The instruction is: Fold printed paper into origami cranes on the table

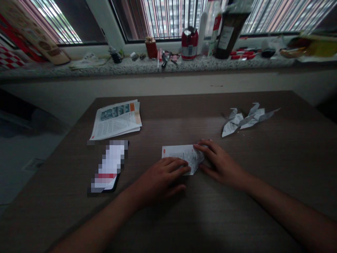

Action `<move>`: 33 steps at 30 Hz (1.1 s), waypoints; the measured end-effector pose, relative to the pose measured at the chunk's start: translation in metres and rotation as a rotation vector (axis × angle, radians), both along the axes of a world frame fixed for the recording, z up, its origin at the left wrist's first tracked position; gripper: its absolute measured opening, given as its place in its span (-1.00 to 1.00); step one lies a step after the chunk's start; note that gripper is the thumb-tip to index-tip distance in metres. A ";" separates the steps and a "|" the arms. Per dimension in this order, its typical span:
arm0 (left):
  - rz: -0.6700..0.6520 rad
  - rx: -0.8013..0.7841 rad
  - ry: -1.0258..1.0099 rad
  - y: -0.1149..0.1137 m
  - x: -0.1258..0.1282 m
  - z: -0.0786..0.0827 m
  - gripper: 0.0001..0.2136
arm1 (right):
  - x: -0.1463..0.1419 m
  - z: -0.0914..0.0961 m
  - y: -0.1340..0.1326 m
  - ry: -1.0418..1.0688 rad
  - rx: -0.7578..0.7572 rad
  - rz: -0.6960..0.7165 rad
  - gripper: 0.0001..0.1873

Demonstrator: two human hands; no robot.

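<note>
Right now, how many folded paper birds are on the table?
2. The left paper bird sits on the table beyond the right hand; the right paper bird is beside it, overlapping in view. I see no others.

Folded sheet: white, dark print, red marks; under it, table dark brown; left of it, page stack white, orange patch; right of it, paper birds greyish white; beyond it, speckled grey sill, red-and-silver canister
</note>
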State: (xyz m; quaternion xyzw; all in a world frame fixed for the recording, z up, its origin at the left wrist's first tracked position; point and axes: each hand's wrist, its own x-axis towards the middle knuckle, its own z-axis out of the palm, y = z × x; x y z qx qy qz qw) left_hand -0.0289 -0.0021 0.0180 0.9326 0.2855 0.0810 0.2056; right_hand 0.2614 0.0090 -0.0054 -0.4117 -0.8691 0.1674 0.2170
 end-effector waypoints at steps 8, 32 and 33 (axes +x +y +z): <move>-0.012 0.055 0.048 -0.002 0.001 -0.003 -0.50 | 0.001 0.001 0.001 0.056 -0.024 -0.014 -0.33; -0.046 0.074 -0.011 -0.001 0.000 0.000 -0.59 | -0.002 -0.008 0.003 -0.195 0.076 0.052 -0.43; -0.050 0.079 -0.006 -0.001 -0.001 0.000 -0.59 | -0.002 -0.008 0.003 -0.219 0.074 0.051 -0.43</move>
